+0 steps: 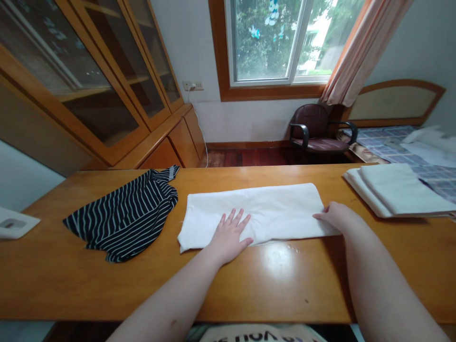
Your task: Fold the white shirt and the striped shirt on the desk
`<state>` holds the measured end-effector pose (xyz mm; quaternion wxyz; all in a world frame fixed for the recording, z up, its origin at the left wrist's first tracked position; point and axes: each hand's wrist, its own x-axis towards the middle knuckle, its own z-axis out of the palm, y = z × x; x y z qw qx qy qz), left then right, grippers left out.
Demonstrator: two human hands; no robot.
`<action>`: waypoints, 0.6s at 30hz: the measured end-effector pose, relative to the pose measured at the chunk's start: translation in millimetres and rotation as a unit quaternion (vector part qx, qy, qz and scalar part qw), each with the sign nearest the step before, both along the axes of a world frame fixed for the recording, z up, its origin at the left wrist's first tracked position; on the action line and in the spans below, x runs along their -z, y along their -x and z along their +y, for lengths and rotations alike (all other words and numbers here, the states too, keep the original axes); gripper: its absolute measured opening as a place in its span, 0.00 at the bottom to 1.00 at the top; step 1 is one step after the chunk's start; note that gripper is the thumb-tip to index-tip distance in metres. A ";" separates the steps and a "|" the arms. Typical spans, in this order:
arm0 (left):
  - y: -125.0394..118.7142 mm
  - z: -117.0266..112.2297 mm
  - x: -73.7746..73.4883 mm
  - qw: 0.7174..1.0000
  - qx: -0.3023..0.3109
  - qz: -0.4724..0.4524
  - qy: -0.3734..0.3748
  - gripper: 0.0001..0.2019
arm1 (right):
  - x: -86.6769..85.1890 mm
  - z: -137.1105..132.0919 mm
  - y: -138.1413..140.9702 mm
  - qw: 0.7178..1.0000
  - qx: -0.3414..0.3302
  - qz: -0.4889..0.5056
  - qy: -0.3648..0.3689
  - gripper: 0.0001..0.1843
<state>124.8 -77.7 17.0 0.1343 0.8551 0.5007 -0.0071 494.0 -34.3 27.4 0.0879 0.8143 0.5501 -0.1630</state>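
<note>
A long folded white cloth (pixel 256 213) lies flat in the middle of the wooden desk (pixel 228 289). My left hand (pixel 230 236) presses palm down on its left half, fingers spread and pointing away from me. My right hand (pixel 333 216) rests on the cloth's right end, fingers lying flat on it. To the left of the cloth, a crumpled navy garment with white stripes (pixel 126 216) lies apart from both hands.
A stack of folded white fabric (pixel 395 190) sits at the desk's right end, beside a bed with a checked cover (pixel 388 142). A white object (pixel 14 223) lies at the left edge. Beyond the desk's far edge stands a dark leather chair (pixel 320 128) and a glass-fronted wooden cabinet (pixel 103 80).
</note>
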 end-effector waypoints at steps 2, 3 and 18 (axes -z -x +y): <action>3.1 3.9 1.6 1.000 0.004 -0.001 -0.002 0.33 | 1.1 0.4 -6.2 0.999 0.025 -0.016 0.012 0.28; 5.1 6.3 2.5 1.000 0.007 -0.001 -0.004 0.34 | 1.9 0.4 -6.4 0.999 0.031 -0.021 0.021 0.30; 20.0 28.5 8.8 1.000 0.019 -0.008 0.006 0.38 | -15.8 -1.4 19.7 0.982 0.103 0.006 -0.160 0.20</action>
